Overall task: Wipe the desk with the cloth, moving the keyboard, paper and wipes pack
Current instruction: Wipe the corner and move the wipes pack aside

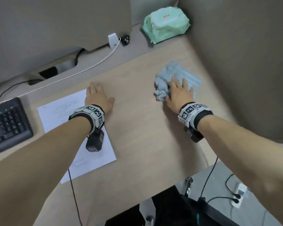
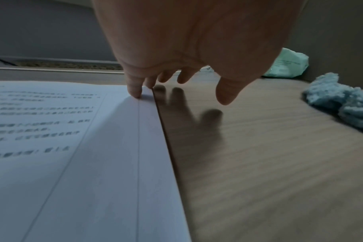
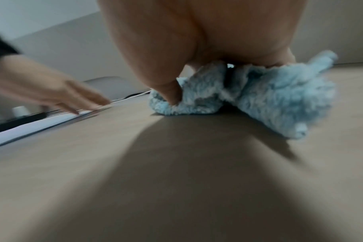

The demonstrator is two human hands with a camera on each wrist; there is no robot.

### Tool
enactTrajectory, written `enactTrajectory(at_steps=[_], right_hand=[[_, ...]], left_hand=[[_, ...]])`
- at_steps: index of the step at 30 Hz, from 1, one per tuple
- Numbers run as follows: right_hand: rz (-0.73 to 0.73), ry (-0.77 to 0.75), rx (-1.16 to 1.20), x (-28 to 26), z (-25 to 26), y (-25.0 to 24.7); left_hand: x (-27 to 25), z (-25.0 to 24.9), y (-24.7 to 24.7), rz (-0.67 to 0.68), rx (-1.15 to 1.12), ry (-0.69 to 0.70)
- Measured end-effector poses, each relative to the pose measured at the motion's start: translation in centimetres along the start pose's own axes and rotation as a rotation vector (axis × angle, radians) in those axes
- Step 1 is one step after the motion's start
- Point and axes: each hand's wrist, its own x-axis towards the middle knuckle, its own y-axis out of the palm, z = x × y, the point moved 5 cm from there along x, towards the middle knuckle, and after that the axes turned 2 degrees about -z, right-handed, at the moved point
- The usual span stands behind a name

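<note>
My left hand (image 1: 97,94) lies flat and open at the far right corner of the white printed paper (image 1: 62,116). In the left wrist view its little finger presses the paper (image 2: 72,147) near the edge, while the other fingers of that hand (image 2: 186,49) hover over the desk (image 1: 137,131). My right hand (image 1: 180,93) presses down with spread fingers on the crumpled light-blue cloth (image 1: 185,75) at the desk's right side; the thumb (image 3: 170,93) digs into the cloth (image 3: 263,98). The black keyboard (image 1: 6,126) sits at the left edge. The green wipes pack (image 1: 165,24) lies at the back right corner.
Beige partition walls enclose the back and right. A white cable (image 1: 95,64) and charger (image 1: 113,40) run along the grey back strip beside a cable slot (image 1: 49,72). A black wire (image 1: 73,193) hangs over the front edge. A power strip (image 1: 238,194) lies on the floor.
</note>
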Motion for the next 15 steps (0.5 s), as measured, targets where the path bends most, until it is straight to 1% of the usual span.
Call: enactTrajectory(at_steps=[2,4,5,8,9,10,11,12,13,15], right_hand=[[-0.021,0.073,0.028,2.4,-0.3,-1.1],[0.024,0.052,-0.006,3.2,1.9,-0.8],[0.057,-0.015,-0.043,3.0,3.5,-0.2],[0.134,-0.321,-0.171,-0.3,8.2,2.9],[0.151,-0.391,-0.195,-1.2,8.7,3.4],[0.162,-0.427,-0.205,-1.4,8.4,3.5],[0.167,-0.431,-0.199,-1.1,7.6,3.2],[0.166,-0.400,-0.185,-0.4,6.3,2.4],[0.155,-0.336,-0.161,0.6,4.9,1.4],[0.114,-0.151,-0.109,3.5,1.8,-0.8]], left_hand=[[0.1,-0.1,0.1,-0.032,-0.021,-0.026],[0.2,-0.5,0.2,-0.066,-0.013,-0.043],[0.4,-0.7,0.2,-0.077,-0.002,-0.052],[1.4,-1.2,0.0,-0.067,0.041,-0.081],[1.7,-1.4,0.0,-0.048,0.048,-0.099],[2.0,-1.5,0.0,-0.023,0.056,-0.118],[2.1,-1.7,0.0,-0.002,0.070,-0.132],[2.2,-1.9,0.0,0.012,0.087,-0.142],[2.3,-2.0,0.0,0.021,0.102,-0.148],[2.4,-2.2,-0.1,0.026,0.120,-0.160]])
